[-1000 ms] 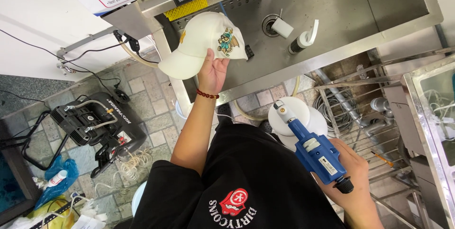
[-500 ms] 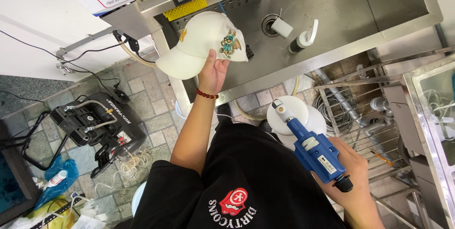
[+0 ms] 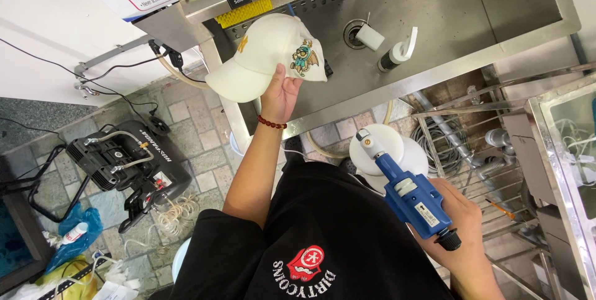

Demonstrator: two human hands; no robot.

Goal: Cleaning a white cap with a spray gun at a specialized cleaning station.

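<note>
Our left hand (image 3: 280, 90) grips the cream cloth cap (image 3: 267, 56) far over the steel sink (image 3: 459, 20); our right hand (image 3: 456, 225) clasps the blue spray gun (image 3: 406, 191) near, its nozzle pointing far-left toward the cap.

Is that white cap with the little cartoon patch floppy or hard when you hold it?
The white fabric baseball cap probably feels light: the left hand holds it up alone by its edge. Its rounded crown keeps shape, so likely somewhat stiff there. The curved brim looks firm too, though soft cloth would likely give if squeezed.
</note>
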